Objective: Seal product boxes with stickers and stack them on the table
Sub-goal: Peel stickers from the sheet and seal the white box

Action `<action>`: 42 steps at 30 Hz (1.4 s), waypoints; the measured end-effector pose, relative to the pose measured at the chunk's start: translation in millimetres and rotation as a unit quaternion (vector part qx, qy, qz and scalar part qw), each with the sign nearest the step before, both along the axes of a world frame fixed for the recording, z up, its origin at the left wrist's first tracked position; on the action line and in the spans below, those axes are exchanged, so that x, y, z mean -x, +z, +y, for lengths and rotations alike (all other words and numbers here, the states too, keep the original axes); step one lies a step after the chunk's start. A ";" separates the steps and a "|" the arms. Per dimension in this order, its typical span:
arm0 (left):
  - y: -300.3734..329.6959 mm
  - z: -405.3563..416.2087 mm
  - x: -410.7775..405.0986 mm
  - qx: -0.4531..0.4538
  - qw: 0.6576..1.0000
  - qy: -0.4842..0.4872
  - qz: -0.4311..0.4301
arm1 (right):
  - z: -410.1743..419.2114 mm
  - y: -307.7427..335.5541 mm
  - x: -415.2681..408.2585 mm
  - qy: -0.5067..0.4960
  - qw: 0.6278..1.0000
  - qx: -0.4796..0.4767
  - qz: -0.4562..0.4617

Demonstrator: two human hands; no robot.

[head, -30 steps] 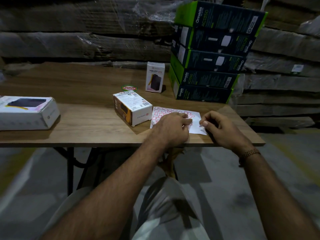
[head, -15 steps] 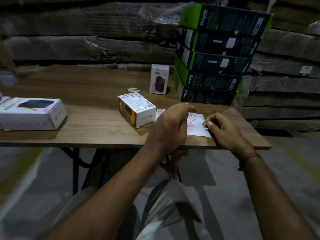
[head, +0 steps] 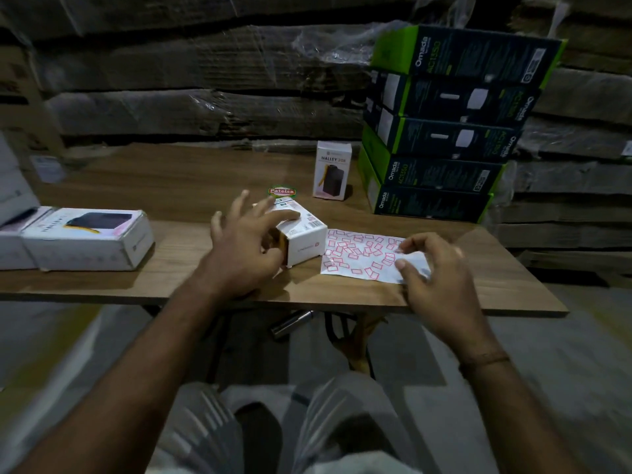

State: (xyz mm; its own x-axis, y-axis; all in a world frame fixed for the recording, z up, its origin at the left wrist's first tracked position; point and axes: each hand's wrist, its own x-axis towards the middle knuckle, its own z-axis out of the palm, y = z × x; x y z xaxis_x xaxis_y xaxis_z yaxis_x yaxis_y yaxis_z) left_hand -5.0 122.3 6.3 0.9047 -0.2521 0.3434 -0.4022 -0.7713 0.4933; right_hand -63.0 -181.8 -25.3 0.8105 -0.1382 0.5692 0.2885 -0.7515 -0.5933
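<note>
Woodgrain table (head: 191,186): left hand (head: 244,256), fingers spread, meets cardboard box (head: 302,234); right hand (head: 436,271) seemingly pinches sticker sheet (head: 359,254).

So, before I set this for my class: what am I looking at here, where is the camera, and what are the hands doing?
There is no machine here, only a person seated at a wooden table. The single picture comes from a camera worn on the head, looking forward and down, so the arms reach in from below.

The left hand reaches over a small white box, fingers spread; a firm grip is not clear. The right hand rests on the edge of a sticker sheet with red-outlined stickers.

Also on the table: a bigger white box at left, an upright Halley box, a round label, and five stacked green boxes.
</note>
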 end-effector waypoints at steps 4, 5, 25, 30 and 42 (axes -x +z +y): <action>-11.8 8.0 -5.0 0.059 0.997 -0.054 0.013 | 48.1 5.1 2.6 0.080 0.996 -0.024 -0.009; -15.7 8.1 -6.9 0.060 0.997 -0.051 -0.005 | 55.9 6.6 1.1 0.094 0.995 -0.034 -0.002; 15.9 -9.5 5.9 0.257 0.966 0.007 -0.001 | 104.1 57.7 -8.0 0.171 0.980 -0.059 -0.085; 11.7 -13.2 3.7 0.300 0.954 0.010 0.014 | 109.9 63.3 -13.7 0.181 0.980 -0.022 -0.077; -5.6 -14.2 9.2 0.343 0.934 -0.073 -0.075 | 114.3 69.7 -28.7 0.163 0.984 -0.002 -0.079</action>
State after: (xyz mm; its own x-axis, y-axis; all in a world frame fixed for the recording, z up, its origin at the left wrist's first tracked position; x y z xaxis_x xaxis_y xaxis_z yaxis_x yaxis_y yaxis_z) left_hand -14.2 108.1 0.7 0.8073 -0.0429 0.5886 -0.5816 -0.2269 0.7812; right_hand -34.3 -67.5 44.4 0.7135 0.1111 0.6918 0.6021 -0.6021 -0.5244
